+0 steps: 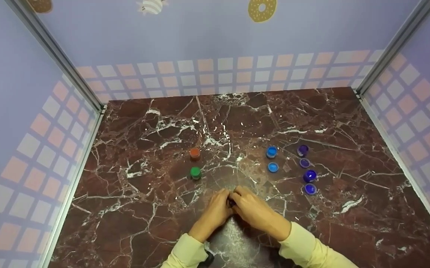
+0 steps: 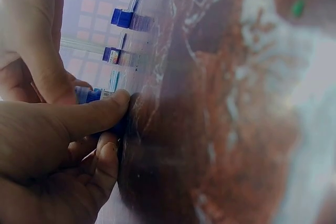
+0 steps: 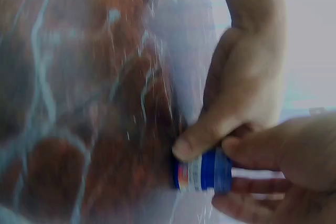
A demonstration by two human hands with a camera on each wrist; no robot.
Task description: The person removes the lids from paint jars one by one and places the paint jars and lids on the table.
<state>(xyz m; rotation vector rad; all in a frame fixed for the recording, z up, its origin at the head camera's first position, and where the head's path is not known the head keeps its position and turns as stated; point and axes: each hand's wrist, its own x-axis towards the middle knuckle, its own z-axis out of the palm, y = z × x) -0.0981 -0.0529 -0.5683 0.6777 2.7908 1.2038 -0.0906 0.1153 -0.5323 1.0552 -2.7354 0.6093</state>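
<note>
Both hands on the small blue jar w/ label [image 3: 203,170] at front-centre of the marble-pattern table [image 1: 349,123]: left hand [image 1: 215,212] and right hand [image 1: 254,210] pinching it, lid state unclear. 3 jars at right look uncapped, lids alongside; orange jar [image 1: 194,153] and green jar [image 1: 195,172] still capped.

Open marble [image 1: 349,119] beyond the jars, orange jar [image 1: 195,153] and green jar [image 1: 195,172] left, blue pots [image 1: 272,159] right, seemingly clear between.

Your left hand [image 1: 215,212] and right hand [image 1: 254,209] met fingertip to fingertip in front of you, fingers curled and pinching inward, both forearms angled toward each other.
</note>
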